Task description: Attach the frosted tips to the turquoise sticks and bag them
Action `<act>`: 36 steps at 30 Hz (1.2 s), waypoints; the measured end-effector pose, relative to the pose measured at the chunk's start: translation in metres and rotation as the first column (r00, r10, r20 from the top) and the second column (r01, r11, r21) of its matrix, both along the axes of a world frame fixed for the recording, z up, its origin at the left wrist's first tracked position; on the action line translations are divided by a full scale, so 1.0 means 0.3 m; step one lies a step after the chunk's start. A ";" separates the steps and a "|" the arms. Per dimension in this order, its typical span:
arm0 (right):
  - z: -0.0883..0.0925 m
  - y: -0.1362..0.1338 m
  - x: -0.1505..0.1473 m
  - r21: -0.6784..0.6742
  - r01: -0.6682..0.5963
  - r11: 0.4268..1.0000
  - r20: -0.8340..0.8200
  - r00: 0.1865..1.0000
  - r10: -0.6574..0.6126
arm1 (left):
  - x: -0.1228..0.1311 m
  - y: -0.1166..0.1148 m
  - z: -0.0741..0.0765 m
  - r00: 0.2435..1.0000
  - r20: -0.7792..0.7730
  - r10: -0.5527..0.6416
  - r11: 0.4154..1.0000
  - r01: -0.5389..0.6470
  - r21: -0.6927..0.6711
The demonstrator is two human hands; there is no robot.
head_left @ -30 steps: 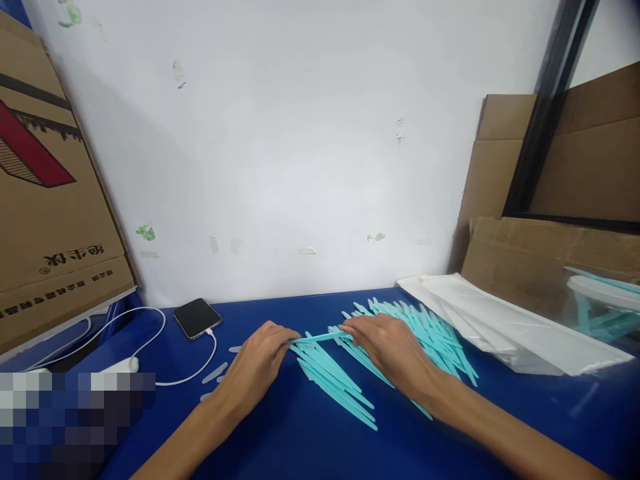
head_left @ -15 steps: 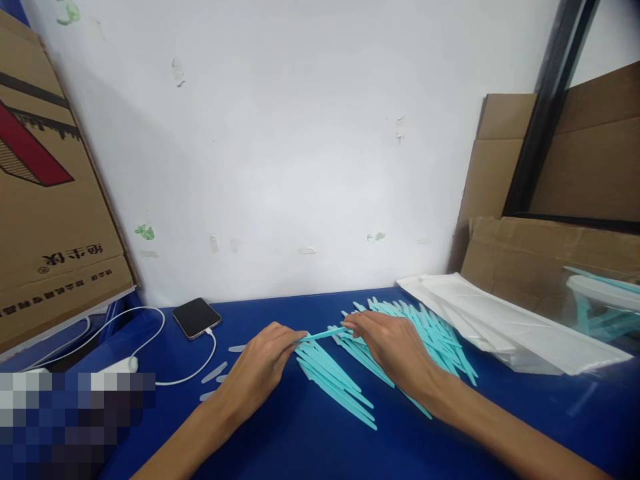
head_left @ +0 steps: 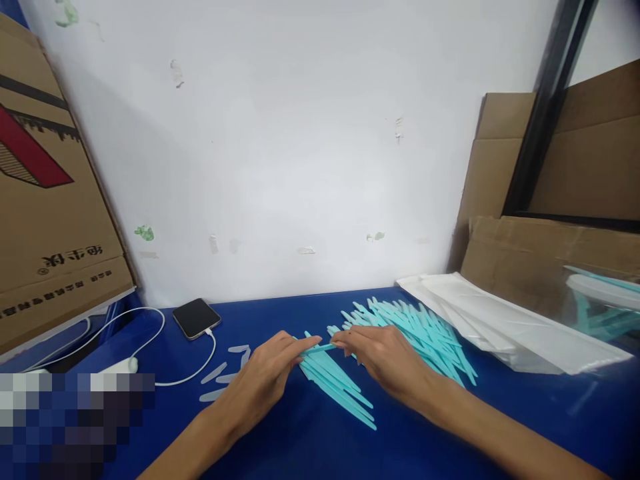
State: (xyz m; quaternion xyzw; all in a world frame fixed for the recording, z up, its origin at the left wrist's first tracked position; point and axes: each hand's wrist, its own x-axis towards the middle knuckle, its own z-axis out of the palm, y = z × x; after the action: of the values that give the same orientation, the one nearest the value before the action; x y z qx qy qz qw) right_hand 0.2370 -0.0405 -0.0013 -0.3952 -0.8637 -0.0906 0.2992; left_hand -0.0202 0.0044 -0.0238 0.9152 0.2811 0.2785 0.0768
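Between my two hands is a slim turquoise eyebrow razor (head_left: 326, 347), held level. My left hand (head_left: 270, 367) is closed, pinching its left end between thumb and fingers. The fingertips of my right hand (head_left: 390, 357) grip the other end, so both ends are hidden. Just below lies a fanned group of turquoise razors (head_left: 340, 392). Behind and beyond my right hand spreads a larger heap of similar razors (head_left: 425, 327) with pale, translucent tips. Several clear blade caps (head_left: 214, 373) lie left of my left hand, some partly covered by it.
A phone (head_left: 197, 318) on a white cable (head_left: 214, 353) lies at the back left of the blue table (head_left: 300, 447). White plastic sleeves (head_left: 500, 320) are stacked at right, beside a clear bag of turquoise pieces (head_left: 600, 313). Cardboard boxes (head_left: 55, 220) flank both sides.
My hands have come closer together and slightly lower, leaving less of the held razor showing. My right hand has shifted left. More of the clear caps are visible.
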 end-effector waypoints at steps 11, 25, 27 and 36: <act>0.041 -0.015 -0.018 -0.047 0.098 0.994 0.262 0.962 -0.082 | 0.017 -0.003 0.032 0.998 0.058 0.017 0.994 -0.023 0.108; 0.026 0.059 0.084 -0.046 0.566 0.823 0.294 0.795 -0.530 | -0.075 0.026 0.140 0.646 -0.445 0.620 0.783 -0.545 0.301; 0.017 0.062 0.090 -0.053 0.589 0.806 0.316 0.776 -0.546 | -0.079 0.021 0.132 0.622 -0.498 0.604 0.792 -0.538 0.288; 0.037 0.010 0.014 -0.102 0.275 0.956 0.249 0.938 -0.243 | -0.046 -0.005 0.111 0.650 -0.582 0.489 0.865 -0.451 0.222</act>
State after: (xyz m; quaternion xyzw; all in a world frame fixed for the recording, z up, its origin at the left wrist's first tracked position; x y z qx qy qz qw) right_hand 0.2411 -0.0375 0.0098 -0.5116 -0.8373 -0.1162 0.1536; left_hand -0.0340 0.0029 0.0094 0.8519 0.5091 -0.0198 -0.1209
